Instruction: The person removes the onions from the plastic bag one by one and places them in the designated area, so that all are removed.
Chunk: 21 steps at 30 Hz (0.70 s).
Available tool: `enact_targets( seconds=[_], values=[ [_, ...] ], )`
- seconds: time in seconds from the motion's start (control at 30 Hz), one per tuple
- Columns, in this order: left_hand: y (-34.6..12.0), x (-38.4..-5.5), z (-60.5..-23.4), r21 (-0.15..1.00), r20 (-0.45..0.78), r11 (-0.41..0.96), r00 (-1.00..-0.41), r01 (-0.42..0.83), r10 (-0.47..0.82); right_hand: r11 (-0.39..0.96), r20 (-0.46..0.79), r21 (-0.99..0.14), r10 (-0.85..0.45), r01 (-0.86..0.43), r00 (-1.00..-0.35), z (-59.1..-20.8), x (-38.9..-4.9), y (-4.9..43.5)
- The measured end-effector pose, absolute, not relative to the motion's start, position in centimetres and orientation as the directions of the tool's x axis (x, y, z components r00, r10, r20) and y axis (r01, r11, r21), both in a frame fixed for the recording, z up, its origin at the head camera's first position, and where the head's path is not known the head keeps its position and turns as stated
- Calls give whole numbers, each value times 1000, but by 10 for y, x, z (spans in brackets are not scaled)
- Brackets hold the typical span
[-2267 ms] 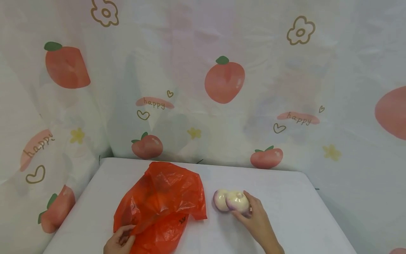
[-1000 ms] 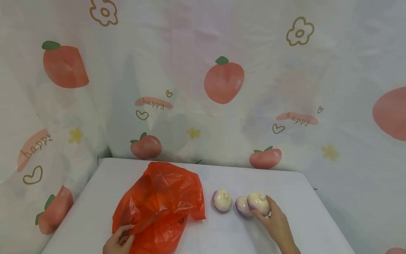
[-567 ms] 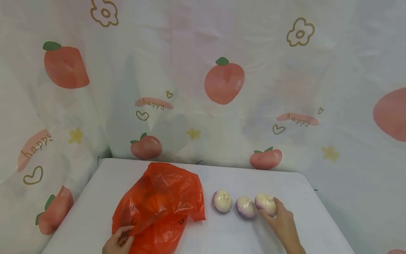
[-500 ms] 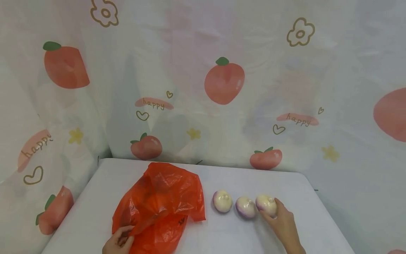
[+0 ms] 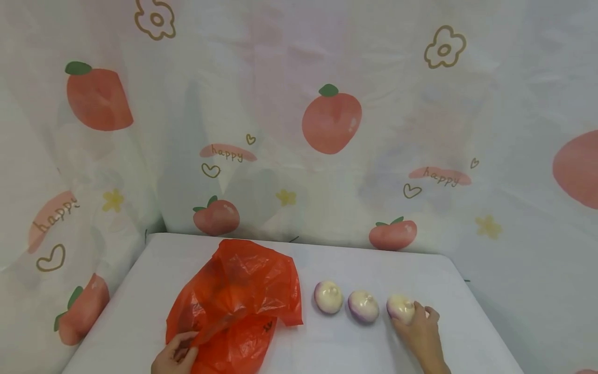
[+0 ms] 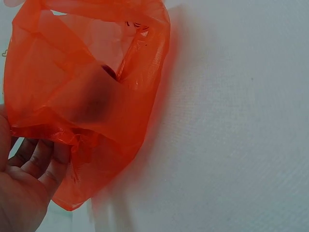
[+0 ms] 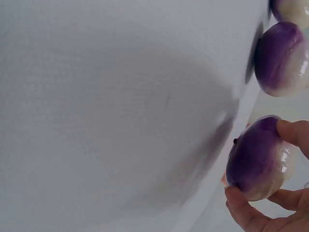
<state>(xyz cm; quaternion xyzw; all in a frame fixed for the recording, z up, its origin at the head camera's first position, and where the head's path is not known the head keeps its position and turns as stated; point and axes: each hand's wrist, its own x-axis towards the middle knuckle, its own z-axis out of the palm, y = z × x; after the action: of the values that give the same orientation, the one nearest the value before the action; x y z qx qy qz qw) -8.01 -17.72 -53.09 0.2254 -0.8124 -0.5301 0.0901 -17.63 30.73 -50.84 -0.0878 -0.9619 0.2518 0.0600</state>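
Three glossy purple-and-white turnips stand in a row on the white table in the head view: a left turnip [image 5: 328, 297], a middle turnip [image 5: 363, 306] and a right turnip [image 5: 400, 307]. My right hand [image 5: 422, 332] holds the right one; in the right wrist view its thumb and fingers sit on opposite sides of this turnip [image 7: 258, 157]. On the left lies a crumpled red plastic bag [image 5: 238, 285], its near edge pinched by my left hand [image 5: 174, 356]. Through the bag's film a dark shape [image 6: 96, 99] shows in the left wrist view, its kind hidden.
A white cloth covers the table [image 5: 327, 345]. Behind it and along both sides hangs a pale curtain [image 5: 275, 78] printed with peaches, flowers and words. The bag lies to the left of the turnips, with a gap between.
My right hand has moved right and slightly nearer with its turnip, parting it from the middle one, which was hidden behind it at first. The left hand and bag have stayed put.
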Motion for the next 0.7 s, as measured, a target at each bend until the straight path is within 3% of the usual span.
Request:
enact_targets(
  seconds=[0.4,0.7],
  values=[
    [-176,-81,-532,893,-107,344,-880,-289,-462,883,2,-449,152,135,-988,-519,-181,317],
    [-175,-82,-533,893,-102,348,-881,-286,-461,856,12,-500,156,129,-988,-519,-180,314]
  ],
)
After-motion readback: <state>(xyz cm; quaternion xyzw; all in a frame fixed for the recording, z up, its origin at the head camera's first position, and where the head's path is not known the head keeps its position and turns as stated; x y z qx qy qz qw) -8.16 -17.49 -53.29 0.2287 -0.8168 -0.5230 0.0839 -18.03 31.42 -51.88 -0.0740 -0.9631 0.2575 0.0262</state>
